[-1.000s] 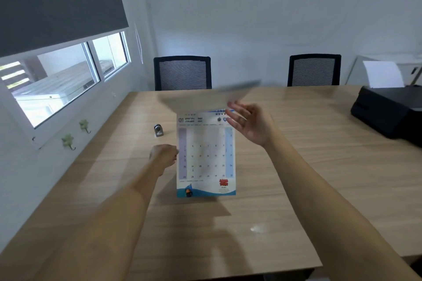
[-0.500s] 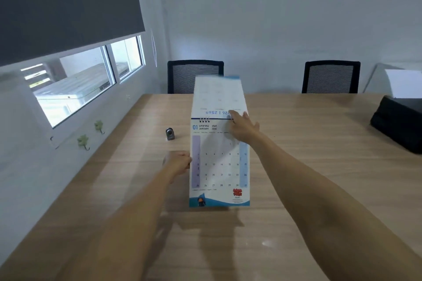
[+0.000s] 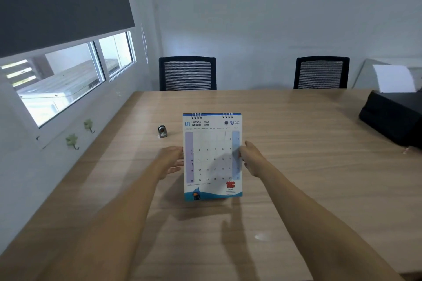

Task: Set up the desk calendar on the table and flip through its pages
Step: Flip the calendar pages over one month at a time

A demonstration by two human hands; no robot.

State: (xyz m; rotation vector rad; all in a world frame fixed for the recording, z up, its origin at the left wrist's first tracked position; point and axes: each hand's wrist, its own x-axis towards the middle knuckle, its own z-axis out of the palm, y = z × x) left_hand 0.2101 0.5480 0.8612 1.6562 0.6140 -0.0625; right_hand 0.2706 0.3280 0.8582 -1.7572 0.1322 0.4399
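A white spiral-bound desk calendar [image 3: 212, 157] stands upright on the wooden table [image 3: 296, 166], showing the January page with a blue wave along its bottom. My left hand [image 3: 172, 161] holds its left edge at mid height, fingers curled toward the page. On the opposite side my right hand [image 3: 252, 158] grips the right edge, with the thumb lying over the blue column. The calendar's back and its stand are hidden.
A small metal clip-like object [image 3: 162, 131] sits on the table left of the calendar. A black printer [image 3: 392, 118] with white paper occupies the right edge. Two black mesh chairs [image 3: 187, 73] stand at the far side. A wall with a window and hooks runs along the left.
The cover page has gone over the top to the back, leaving January in front. My right hand dropped from the top binding to the right edge; the left stays at the left edge.
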